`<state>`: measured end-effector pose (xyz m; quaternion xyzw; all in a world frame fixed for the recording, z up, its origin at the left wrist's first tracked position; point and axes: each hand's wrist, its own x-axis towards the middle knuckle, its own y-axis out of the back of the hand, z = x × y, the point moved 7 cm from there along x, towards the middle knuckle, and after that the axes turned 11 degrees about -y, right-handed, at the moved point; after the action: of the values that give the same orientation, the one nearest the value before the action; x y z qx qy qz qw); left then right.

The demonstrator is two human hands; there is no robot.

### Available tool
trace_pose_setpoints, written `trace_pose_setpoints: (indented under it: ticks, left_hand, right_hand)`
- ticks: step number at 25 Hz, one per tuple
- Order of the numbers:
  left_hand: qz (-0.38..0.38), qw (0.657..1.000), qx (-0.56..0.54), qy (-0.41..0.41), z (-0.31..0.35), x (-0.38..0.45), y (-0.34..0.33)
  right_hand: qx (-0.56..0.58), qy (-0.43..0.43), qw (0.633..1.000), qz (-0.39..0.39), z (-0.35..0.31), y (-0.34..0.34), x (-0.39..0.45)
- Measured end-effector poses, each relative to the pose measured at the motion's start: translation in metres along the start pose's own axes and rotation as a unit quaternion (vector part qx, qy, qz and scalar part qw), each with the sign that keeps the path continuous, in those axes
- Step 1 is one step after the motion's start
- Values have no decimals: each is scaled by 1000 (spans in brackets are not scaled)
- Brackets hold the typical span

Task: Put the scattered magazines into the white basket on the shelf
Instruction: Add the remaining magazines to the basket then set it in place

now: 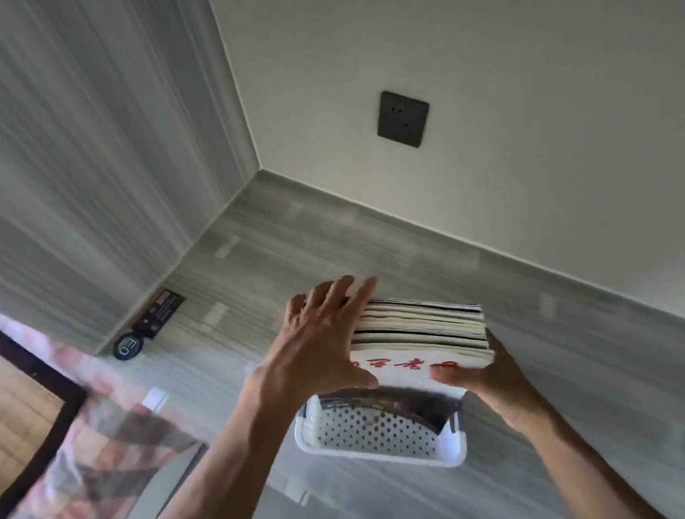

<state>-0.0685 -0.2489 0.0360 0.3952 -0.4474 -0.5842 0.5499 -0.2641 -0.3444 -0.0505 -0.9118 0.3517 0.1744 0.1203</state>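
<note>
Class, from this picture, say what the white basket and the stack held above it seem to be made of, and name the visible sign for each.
White basket: likely moulded plastic, smooth and slightly glossy, with regular round perforations. Stack of magazines: paper, seen in the many thin layered page edges and the printed cover.

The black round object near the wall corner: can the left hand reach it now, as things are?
Probably not at once: the left hand presses on the magazine stack, and the round object lies apart, though nothing blocks the way.

Magazines (426, 336) stand in the basket (376, 444) on the shelf (574, 356).
</note>
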Motion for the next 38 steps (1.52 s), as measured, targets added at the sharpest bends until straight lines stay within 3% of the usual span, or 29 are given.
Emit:
trace_pose_setpoints:
  ticks: [2, 3, 5, 6, 7, 9, 10, 13, 15, 21, 27, 32, 38]
  left_hand:
    - [17, 997, 66, 28, 4, 9, 2]
    - [22, 996, 75, 37, 3, 11, 5]
    - [13, 998, 58, 36, 2, 14, 5]
    - [11, 998, 48, 32, 2, 15, 4]
    - [11, 999, 44, 28, 0, 16, 4]
    - [2, 999, 40, 22, -1, 20, 2]
    - [-1, 999, 38, 23, -2, 22, 2]
    - [6, 999, 42, 33, -1, 16, 1]
    - [22, 997, 49, 51, -3, 6, -1]
    - [27, 992, 35, 116, -65, -24, 23]
    - [46, 979, 50, 190, -209, -80, 67]
    - [50, 957, 64, 279, -315, -116, 103]
    - [89, 919, 79, 377, -370, -134, 125]
  right_hand:
    - [-11, -6, 999, 36, -1, 3, -5]
    - [-28, -14, 995, 91, 7, 5, -11]
    - [-17, -86, 956, 280, 58, 16, -42]
    - [26, -176, 924, 338, 95, 11, -64]
    - [111, -279, 897, 324, 133, -8, -83]
    - [285, -432, 837, 176, 176, -67, -99]
    - [329, -433, 827, 146, 179, -83, -94]
    - [330, -382, 827, 248, 176, -87, -61]
    - [350, -353, 823, 275, 165, -87, -40]
    - [265, -370, 852, 259, 135, -90, 33]
    - [215, -349, 891, 194, 106, -199, 163]
    - [215, -353, 900, 140, 81, -288, 252]
    - [132, -331, 934, 37, 44, -341, 312]
